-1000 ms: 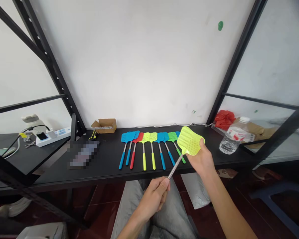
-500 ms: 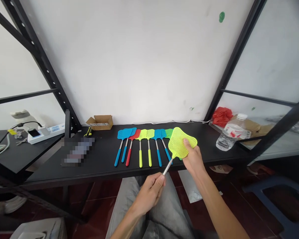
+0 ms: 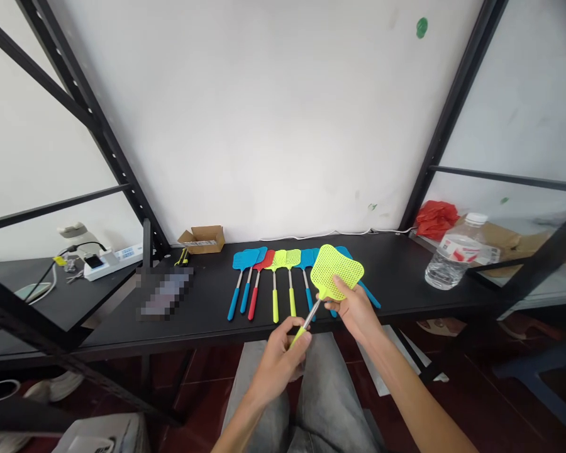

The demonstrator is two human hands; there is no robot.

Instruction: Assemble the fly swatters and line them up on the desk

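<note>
A yellow-green fly swatter [image 3: 329, 272] with a perforated head and metal shaft is held above the desk's front edge, its head tilted up. My left hand [image 3: 283, 358] is closed round its yellow handle. My right hand [image 3: 353, 308] grips the lower right of the head, thumb lying on the mesh. Behind it, a row of fly swatters lies on the desk: blue ones [image 3: 239, 260], a red one [image 3: 253, 302], and two yellow ones [image 3: 291, 301]. More blue swatters [image 3: 368, 294] at the right are partly hidden by the held swatter and my right hand.
On the black desk [image 3: 207, 296] stand a small open cardboard box [image 3: 206, 240] and a yellow-black cutter [image 3: 182, 257], left of the row. A water bottle [image 3: 454, 255] and red plastic bag [image 3: 435, 220] are at the right. A power strip [image 3: 117, 259] lies far left. Black metal posts [image 3: 446, 119] flank the desk.
My left hand has shifted down from the metal shaft to the yellow handle, which now shows. My right hand has moved lower on the swatter's head. The view has shifted slightly.
</note>
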